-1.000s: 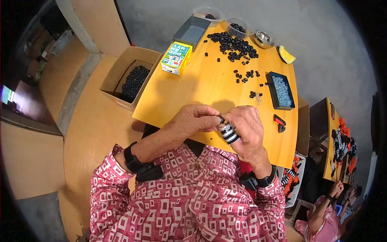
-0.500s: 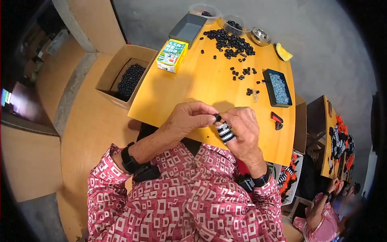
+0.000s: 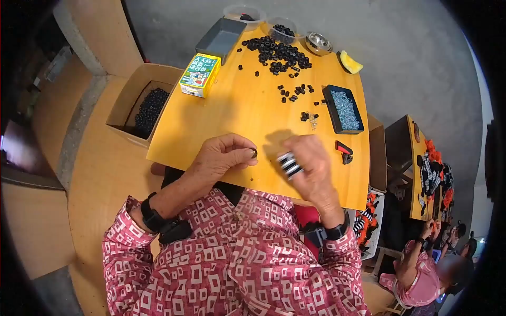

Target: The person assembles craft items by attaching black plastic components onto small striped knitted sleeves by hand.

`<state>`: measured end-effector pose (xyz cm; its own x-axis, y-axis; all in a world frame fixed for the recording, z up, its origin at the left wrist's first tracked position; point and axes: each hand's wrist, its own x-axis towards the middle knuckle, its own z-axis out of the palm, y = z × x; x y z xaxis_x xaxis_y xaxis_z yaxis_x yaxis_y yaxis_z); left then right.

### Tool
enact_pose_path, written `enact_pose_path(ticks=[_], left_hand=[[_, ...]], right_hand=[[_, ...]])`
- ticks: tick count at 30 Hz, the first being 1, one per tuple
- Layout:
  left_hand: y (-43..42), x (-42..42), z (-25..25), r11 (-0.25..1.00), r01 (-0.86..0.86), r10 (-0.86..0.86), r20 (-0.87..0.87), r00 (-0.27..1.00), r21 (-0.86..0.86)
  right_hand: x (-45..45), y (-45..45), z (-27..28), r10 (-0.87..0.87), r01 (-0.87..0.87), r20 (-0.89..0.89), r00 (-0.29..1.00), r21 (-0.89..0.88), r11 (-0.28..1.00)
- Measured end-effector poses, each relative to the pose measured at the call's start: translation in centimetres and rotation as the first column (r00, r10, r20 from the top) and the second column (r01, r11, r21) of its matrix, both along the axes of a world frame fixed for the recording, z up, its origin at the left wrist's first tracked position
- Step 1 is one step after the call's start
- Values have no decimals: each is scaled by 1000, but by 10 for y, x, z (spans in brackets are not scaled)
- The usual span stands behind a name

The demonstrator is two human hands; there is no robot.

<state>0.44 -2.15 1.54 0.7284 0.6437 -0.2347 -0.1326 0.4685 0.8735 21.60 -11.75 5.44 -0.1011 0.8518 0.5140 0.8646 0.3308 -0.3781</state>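
My left hand (image 3: 224, 156) is over the near part of the table, its thumb and forefinger pinching a small round black piece (image 3: 254, 153). To its right, my right hand (image 3: 312, 164) is curled and blurred by motion. A black-and-white striped fabric piece (image 3: 290, 165) shows at its fingers; part of it is hidden by the hand. The two hands are apart. Beyond them lie several loose black beads (image 3: 279, 55), with a smaller group (image 3: 295, 93) nearer to me and a few clear bits (image 3: 313, 122) close by.
On the wooden table (image 3: 232, 116) stand a yellow-green carton (image 3: 200, 75), a grey tray (image 3: 213, 40), a metal bowl (image 3: 319, 43) and a black tray of clear bluish beads (image 3: 343, 109). A red-black tool (image 3: 344, 151) lies at right. Left is a cardboard box (image 3: 124, 108); a co-worker (image 3: 416, 271) sits right.
My hands were together at a small black piece and have moved apart. The left keeps a black piece in its pinch; the striped piece stays with the right. The view has shifted slightly.
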Motion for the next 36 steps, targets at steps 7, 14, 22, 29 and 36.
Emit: enact_pose_path(ticks=[7,14,22,29,36], left_hand=[[2,0,-6,1000,29,-29,-11,1000,2],[1,-1,-2,999,24,-25,-33,999,-28],[2,-1,-5,998,55,-55,-37,998,0],[2,-1,-4,999,53,-54,-45,998,-8],[3,-2,-5,998,58,-59,-24,998,-30]], right_hand=[[80,19,1,-329,328,-76,941,-27,944],[94,52,-5,-297,297,-24,955,-15,955],[106,34,17,-439,427,-178,880,-103,898],[97,31,-32,-409,416,76,909,-158,895],[92,40,-36,-379,409,234,895,-99,907]])
